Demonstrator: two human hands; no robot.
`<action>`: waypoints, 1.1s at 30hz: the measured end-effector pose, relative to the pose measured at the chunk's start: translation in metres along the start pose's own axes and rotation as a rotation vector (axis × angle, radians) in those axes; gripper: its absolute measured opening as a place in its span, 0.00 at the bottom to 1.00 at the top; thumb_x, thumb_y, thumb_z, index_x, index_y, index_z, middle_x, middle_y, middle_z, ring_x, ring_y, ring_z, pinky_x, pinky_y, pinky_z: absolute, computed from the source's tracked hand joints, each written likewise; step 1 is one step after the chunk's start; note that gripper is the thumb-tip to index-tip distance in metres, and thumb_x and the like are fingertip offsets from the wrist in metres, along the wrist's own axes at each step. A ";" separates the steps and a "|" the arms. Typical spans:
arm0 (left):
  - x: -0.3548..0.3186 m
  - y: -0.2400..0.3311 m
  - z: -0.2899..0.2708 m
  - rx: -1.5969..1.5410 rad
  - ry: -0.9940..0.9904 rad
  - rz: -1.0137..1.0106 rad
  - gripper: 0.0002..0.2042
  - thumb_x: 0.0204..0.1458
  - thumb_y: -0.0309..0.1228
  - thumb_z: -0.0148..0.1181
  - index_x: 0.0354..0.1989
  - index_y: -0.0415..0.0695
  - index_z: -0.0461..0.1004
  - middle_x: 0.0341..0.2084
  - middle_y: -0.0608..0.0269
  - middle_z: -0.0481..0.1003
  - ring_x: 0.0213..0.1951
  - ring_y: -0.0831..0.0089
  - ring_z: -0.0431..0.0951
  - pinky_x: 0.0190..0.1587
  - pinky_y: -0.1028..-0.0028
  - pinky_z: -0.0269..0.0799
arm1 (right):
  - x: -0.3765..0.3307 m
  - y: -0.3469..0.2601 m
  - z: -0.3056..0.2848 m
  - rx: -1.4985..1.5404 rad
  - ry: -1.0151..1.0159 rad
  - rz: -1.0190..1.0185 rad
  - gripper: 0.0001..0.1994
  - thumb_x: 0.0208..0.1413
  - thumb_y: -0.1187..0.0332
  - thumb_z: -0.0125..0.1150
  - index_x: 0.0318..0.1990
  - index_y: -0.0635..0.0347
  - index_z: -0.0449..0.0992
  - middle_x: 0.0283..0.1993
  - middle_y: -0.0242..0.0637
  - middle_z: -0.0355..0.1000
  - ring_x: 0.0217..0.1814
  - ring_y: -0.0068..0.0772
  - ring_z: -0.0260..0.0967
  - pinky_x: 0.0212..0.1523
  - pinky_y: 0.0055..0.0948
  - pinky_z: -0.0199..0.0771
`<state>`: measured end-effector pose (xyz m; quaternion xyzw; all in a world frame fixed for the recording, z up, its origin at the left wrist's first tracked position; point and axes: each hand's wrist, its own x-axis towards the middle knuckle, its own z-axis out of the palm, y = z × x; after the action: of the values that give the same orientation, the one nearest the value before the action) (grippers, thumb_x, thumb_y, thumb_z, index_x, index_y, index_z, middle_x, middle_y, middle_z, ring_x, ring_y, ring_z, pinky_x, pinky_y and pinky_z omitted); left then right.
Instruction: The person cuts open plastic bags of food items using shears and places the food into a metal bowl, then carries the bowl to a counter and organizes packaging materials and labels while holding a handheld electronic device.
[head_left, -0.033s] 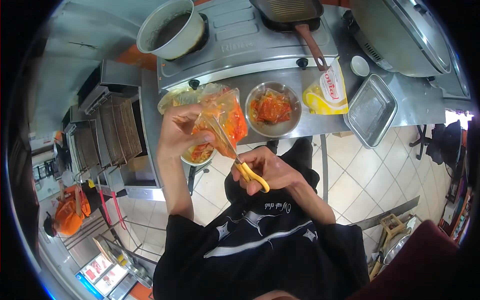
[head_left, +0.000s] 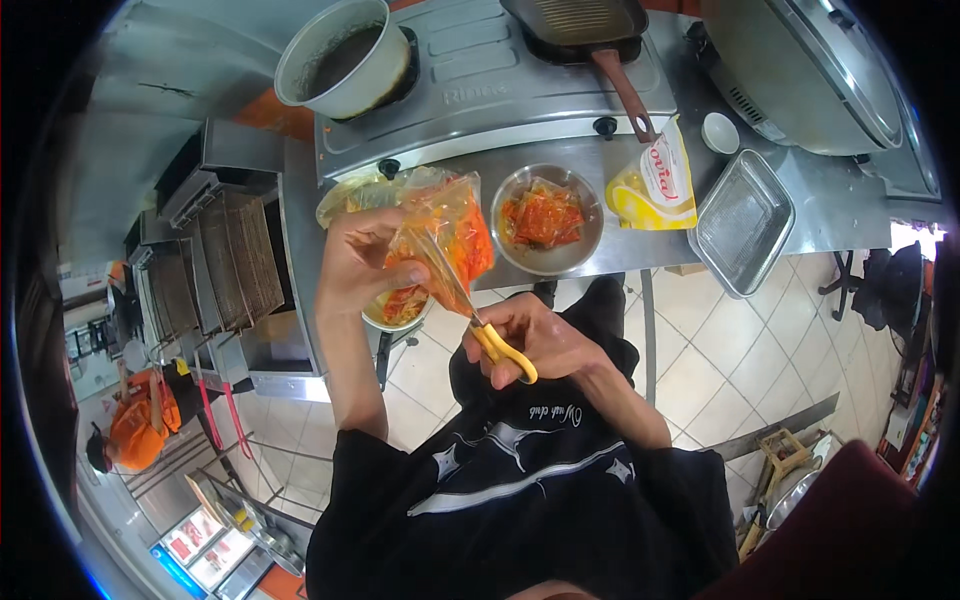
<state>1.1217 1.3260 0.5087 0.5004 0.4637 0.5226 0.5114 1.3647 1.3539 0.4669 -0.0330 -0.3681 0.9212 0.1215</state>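
Head view: the left hand (head_left: 362, 262) pinches an orange food bag (head_left: 470, 240), up and left of the right hand (head_left: 548, 340), which grips scissors (head_left: 492, 342) across it; nothing has visibly shifted, so cutting seems unfinished

Yellow-handled scissors (head_left: 490, 340) slant across a clear bag (head_left: 471, 238) of orange-red food.

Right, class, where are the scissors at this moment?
In the head view, the scissors are near the centre, held in the right hand, with their blades at the bag in the left hand.
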 end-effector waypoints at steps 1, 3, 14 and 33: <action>0.000 0.001 0.001 -0.015 0.022 -0.006 0.24 0.33 0.22 0.75 0.43 0.34 0.75 0.39 0.58 0.78 0.44 0.74 0.75 0.51 0.73 0.66 | 0.001 -0.001 0.001 -0.024 0.022 0.005 0.18 0.41 0.64 0.76 0.34 0.63 0.73 0.24 0.25 0.68 0.26 0.10 0.63 0.25 0.12 0.60; 0.001 0.005 0.003 -0.004 0.012 -0.024 0.25 0.33 0.21 0.75 0.44 0.34 0.74 0.39 0.57 0.78 0.43 0.75 0.76 0.50 0.74 0.67 | 0.002 -0.002 0.001 -0.048 0.041 0.011 0.18 0.41 0.64 0.75 0.34 0.63 0.73 0.24 0.25 0.68 0.25 0.09 0.62 0.24 0.12 0.59; 0.003 0.011 -0.004 0.070 -0.103 -0.186 0.27 0.31 0.20 0.74 0.45 0.34 0.73 0.36 0.57 0.79 0.40 0.77 0.77 0.46 0.77 0.68 | 0.006 -0.003 0.010 0.036 0.051 0.031 0.13 0.45 0.67 0.72 0.34 0.62 0.73 0.24 0.27 0.70 0.24 0.12 0.66 0.24 0.12 0.63; -0.002 0.004 -0.002 0.008 -0.142 -0.413 0.30 0.28 0.23 0.76 0.46 0.36 0.73 0.32 0.63 0.78 0.34 0.82 0.76 0.38 0.83 0.69 | 0.010 0.010 0.006 0.037 0.092 0.059 0.13 0.46 0.65 0.71 0.33 0.63 0.73 0.22 0.27 0.70 0.21 0.14 0.64 0.22 0.15 0.62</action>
<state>1.1195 1.3241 0.5130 0.4322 0.5216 0.3682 0.6369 1.3526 1.3455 0.4651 -0.0841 -0.3437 0.9286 0.1116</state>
